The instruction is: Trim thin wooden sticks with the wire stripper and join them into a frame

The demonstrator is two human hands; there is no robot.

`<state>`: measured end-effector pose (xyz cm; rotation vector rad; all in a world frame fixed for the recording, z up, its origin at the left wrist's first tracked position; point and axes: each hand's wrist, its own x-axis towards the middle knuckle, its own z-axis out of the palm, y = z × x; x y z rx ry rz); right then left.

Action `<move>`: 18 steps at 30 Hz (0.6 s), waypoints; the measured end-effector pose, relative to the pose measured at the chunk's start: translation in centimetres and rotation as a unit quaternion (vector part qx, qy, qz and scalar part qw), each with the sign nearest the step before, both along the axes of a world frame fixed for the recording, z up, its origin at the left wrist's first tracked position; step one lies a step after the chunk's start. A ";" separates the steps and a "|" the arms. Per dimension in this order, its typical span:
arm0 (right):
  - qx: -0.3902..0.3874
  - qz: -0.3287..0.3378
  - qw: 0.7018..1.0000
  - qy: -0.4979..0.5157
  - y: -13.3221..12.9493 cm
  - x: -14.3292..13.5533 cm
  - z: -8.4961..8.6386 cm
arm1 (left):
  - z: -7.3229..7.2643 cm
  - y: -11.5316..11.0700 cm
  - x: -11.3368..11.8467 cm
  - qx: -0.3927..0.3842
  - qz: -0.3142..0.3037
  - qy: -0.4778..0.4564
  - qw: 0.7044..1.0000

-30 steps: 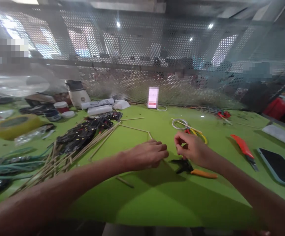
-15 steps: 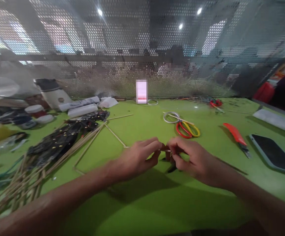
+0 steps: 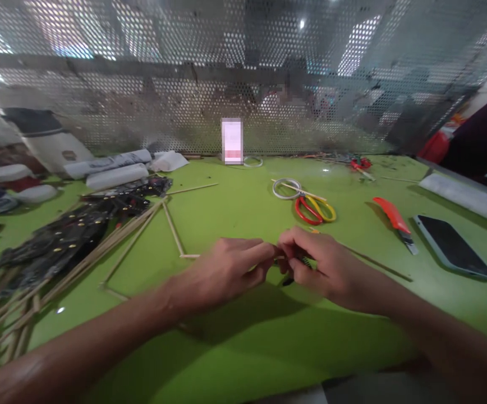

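Note:
A thin bamboo stick (image 3: 190, 256) runs from an angled joint into my left hand (image 3: 230, 269), whose fingers are pinched round it. Its tip shows between my two hands. My right hand (image 3: 319, 266) meets the left fingertips and pinches at this end; anything small held there is hidden. Other sticks (image 3: 173, 227) join at corners into an angular frame lying to the left, partly behind my left forearm. Under my right fingers is a dark object (image 3: 288, 279) that I cannot make out.
Beyond my hands lie red-and-yellow-handled scissors (image 3: 308, 210) and a wire coil (image 3: 286, 189). At right are an orange cutter knife (image 3: 393, 216) and a phone (image 3: 454, 247). Bamboo sticks (image 3: 87, 269), black packets (image 3: 67, 235) and paper rolls (image 3: 117, 175) cover the left. Perforated mesh (image 3: 176, 106) stands behind.
The view has tilted down and shifted slightly right. The stick joint beside my left hand has moved left. My fingers have drawn closer together and still pinch at the stick's end.

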<state>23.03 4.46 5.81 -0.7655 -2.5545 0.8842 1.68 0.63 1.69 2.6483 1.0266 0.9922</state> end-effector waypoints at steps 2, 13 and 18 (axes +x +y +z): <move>0.024 -0.003 1.000 -0.005 0.0 0.0 -0.2 | 0.0 0.0 0.0 0.003 -0.003 0.005 1.000; 0.058 0.024 0.998 0.013 -0.1 0.0 -0.1 | 0.3 0.1 0.3 -0.026 -0.012 -0.035 0.999; 0.076 0.019 0.997 0.015 -0.3 -0.3 0.1 | 0.3 0.0 0.3 -0.039 -0.025 -0.042 0.998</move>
